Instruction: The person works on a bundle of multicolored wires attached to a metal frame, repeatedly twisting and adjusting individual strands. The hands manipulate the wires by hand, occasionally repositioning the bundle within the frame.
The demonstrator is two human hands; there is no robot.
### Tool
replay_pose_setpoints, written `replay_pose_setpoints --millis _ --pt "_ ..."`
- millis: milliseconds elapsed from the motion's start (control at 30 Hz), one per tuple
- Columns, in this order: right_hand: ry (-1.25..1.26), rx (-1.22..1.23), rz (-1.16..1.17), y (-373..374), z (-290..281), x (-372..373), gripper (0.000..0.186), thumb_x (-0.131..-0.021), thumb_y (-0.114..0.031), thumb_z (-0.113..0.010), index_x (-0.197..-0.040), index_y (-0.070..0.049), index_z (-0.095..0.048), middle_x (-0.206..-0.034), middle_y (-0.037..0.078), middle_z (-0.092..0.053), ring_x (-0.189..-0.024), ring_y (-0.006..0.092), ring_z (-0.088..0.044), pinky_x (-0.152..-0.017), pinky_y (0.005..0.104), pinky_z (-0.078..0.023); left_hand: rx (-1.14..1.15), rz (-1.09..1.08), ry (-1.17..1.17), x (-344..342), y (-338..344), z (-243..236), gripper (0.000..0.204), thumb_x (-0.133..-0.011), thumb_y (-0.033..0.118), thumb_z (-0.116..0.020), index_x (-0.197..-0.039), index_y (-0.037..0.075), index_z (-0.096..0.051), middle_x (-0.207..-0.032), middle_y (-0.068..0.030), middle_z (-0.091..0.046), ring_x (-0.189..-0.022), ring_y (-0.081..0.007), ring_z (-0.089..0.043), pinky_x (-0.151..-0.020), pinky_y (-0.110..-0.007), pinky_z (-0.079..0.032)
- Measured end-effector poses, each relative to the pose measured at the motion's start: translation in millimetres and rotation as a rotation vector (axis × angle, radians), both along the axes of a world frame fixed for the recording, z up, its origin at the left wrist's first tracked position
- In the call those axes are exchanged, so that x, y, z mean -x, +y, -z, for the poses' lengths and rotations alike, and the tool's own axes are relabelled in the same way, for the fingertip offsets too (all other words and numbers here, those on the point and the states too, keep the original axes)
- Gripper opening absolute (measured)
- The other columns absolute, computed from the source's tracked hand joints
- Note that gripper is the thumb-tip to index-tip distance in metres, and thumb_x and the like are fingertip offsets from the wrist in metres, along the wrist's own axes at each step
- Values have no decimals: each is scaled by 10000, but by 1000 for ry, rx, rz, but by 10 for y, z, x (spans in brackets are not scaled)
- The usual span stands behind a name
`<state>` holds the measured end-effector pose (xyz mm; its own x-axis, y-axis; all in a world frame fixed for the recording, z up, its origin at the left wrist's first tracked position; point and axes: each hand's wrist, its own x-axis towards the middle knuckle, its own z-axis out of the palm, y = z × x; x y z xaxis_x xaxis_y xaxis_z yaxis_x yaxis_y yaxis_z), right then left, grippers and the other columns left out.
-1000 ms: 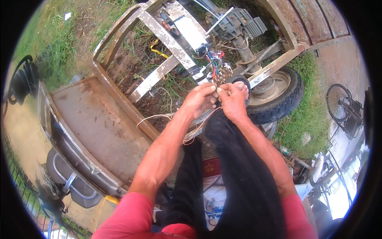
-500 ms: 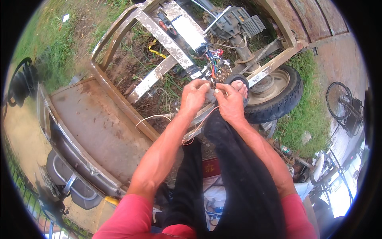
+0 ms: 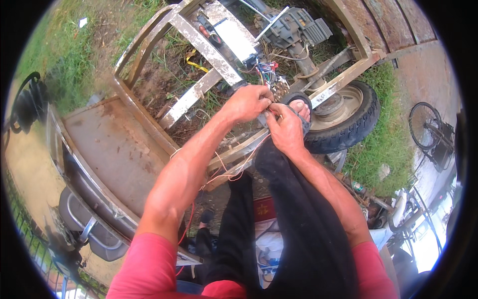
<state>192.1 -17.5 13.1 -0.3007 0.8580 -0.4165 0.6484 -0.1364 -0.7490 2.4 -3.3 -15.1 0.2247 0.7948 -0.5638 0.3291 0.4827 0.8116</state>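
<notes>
My left hand [image 3: 247, 102] and my right hand [image 3: 285, 128] meet above a rusty vehicle frame [image 3: 199, 42], fingers pinched together on thin wires [image 3: 226, 174] that trail down toward my lap. A bundle of coloured wires [image 3: 266, 70] sprouts from the frame just beyond my left fingers. My sandalled foot [image 3: 300, 107] rests on the frame beside the black tyre [image 3: 348, 124]. What exactly sits between my fingertips is hidden by the hands.
A grey motor unit [image 3: 294, 27] sits at the top on the axle. A rusty flat bed panel [image 3: 107, 149] lies to the left. Grass [image 3: 383, 149] surrounds the wheel. A bicycle wheel [image 3: 425, 124] stands at far right. A red box [image 3: 264, 209] lies below my legs.
Both hands have stayed joined on the wires, shifting slightly up toward the coloured wire bundle. The left hand now overlaps the right more.
</notes>
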Motion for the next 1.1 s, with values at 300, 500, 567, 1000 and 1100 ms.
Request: replay_pose_setpoints --millis 300,500,567,1000,1100 --pt "-78 72 18 58 38 16 318 -1023 -309 -688 -1055 5 -731 -937 206 -765 -869 366 -752 -792 446 -566 340 -994 -934 -419 -847 106 158 -1058 160 -680 -1201 93 -693 -1140 -44 -728 -1050 -164 -684 -889 -343 -569" --pt "-36 254 81 139 92 -30 329 -1051 -327 -662 -1025 -4 -721 -853 107 -738 -748 241 -690 -751 392 -542 258 -948 -732 -530 -1020 192 173 -1051 158 -682 -1190 67 -730 -1170 -45 -748 -1049 -145 -683 -913 -330 -561" --pt "-28 451 134 247 47 -57 322 -1058 -338 -652 -979 -30 -704 -803 38 -673 -702 169 -629 -697 357 -507 216 -844 -577 -490 -929 138 172 -1051 138 -678 -1192 56 -731 -1142 -46 -742 -1030 -144 -682 -909 -324 -559" --pt "88 627 113 297 236 -280 234 -1020 -259 -608 -913 -74 -703 -740 1 -645 -590 113 -546 -592 296 -431 315 -986 -840 -502 -818 258 179 -1024 150 -698 -1140 19 -732 -983 -58 -767 -870 -144 -711 -785 -307 -582" --pt "64 522 104 260 220 -239 257 -1006 -295 -627 -929 -77 -741 -755 17 -686 -627 126 -601 -624 313 -477 284 -921 -698 -496 -784 267 163 -1024 149 -701 -1119 21 -737 -980 -62 -769 -864 -138 -713 -767 -296 -576"
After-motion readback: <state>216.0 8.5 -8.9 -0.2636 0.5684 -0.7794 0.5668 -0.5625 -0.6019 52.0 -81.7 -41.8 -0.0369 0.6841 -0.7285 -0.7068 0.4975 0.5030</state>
